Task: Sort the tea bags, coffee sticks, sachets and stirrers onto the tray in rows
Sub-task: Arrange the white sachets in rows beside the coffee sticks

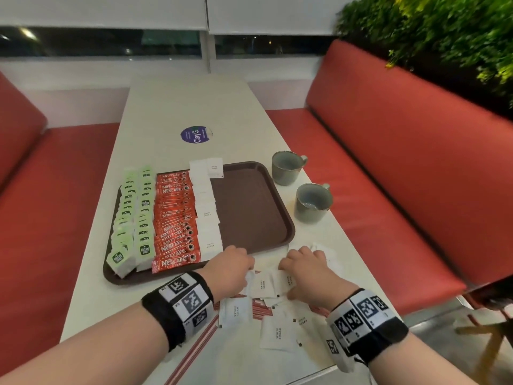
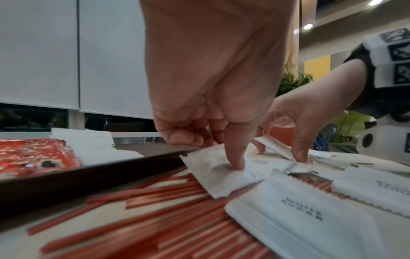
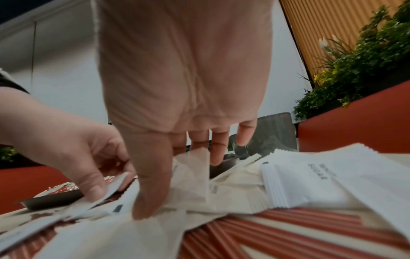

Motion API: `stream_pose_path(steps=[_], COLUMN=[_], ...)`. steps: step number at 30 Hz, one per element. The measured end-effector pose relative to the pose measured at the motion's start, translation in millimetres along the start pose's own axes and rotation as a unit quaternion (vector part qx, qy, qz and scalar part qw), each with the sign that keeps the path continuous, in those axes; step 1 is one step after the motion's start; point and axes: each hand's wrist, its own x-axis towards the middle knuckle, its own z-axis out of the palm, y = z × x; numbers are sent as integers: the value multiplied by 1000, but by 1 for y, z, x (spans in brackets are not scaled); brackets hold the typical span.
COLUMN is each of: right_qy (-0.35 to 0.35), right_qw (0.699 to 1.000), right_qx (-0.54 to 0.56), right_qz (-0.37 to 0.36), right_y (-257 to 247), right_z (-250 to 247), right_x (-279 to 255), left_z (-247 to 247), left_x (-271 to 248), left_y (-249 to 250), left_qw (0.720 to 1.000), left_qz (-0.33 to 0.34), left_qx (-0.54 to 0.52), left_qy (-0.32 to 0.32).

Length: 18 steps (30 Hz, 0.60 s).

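Note:
A brown tray (image 1: 249, 207) holds two rows of green tea bags (image 1: 130, 218), a row of red coffee sticks (image 1: 175, 218) and a row of white sugar sachets (image 1: 206, 215); its right half is bare. In front of the tray, loose sugar sachets (image 1: 277, 332) lie over red-and-white stirrers (image 1: 200, 345). My left hand (image 1: 247, 270) is at the tray's near rim and pinches a sachet (image 2: 210, 171) between thumb and fingers. My right hand (image 1: 286, 273) is just to its right in the pile, pinching another sachet (image 3: 195, 166) that stands on edge.
Two grey mugs (image 1: 286, 168) (image 1: 312, 202) stand right of the tray near the table's right edge. A round purple sticker (image 1: 195, 134) lies on the table beyond the tray. Red benches (image 1: 402, 176) flank the table, with a plant (image 1: 444, 37) behind the right one.

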Motion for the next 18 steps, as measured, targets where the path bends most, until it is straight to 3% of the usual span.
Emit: stream_pose_path(steps=[5,7,9,13,14,15,18], right_qy=[5,37,65,62,55,49,39], right_qw=[988,972,957,916,910,910,928], right_qx=[153,231,281,394,406,406,356], right_qz=[-28,-36,-31,-51,-61,-71,-100], right_y=[8,7,2,-22,-28,-32,-44], right_z=[1,-4,-13,-35,-40,-45,-57], right_x=[-5,-11,-17,-23,-22,-21,-11], left_z=[-15,-19,-21,-24,-25,-25,-28], left_x=[-21,-30,-38,-53,-55,-57,-63], left_y=[-14,-23,-29,-28,-27,-26,-25], left_qw=[988,967,907,679,652,645,652], left_qz=[-51,-83,-114,-164,-169,-170,-138], left_qx=[-130,-231,-400,-715,-738,-745,-745], left_qy=[64,66,64,33,24,16,-16])
